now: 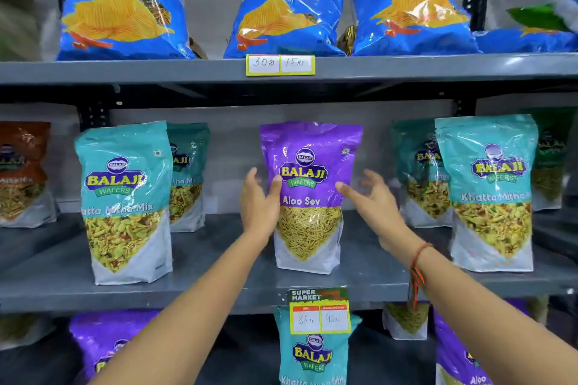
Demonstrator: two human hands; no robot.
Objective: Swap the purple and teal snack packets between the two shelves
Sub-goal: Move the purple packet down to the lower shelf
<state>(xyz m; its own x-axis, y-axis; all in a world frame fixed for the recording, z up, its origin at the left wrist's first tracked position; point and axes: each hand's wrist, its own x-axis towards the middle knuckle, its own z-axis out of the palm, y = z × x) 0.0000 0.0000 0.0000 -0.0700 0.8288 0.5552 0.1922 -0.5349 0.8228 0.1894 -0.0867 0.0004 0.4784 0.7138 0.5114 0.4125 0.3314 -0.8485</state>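
Purple packet (308,197), "Aloo Sev" — upright at the centre of the middle shelf (219,259), between both hands. Left hand (259,203): fingers spread, thumb touching the packet's left edge. Right hand (372,200): fingers spread, thumb tip at the right edge, the rest apart from it. Neither hand grips it. Teal packet (125,203) stands to the left on the same shelf, another teal packet (489,194) to the right — a third teal packet (314,353) on the lower shelf, below the price tag (319,311).
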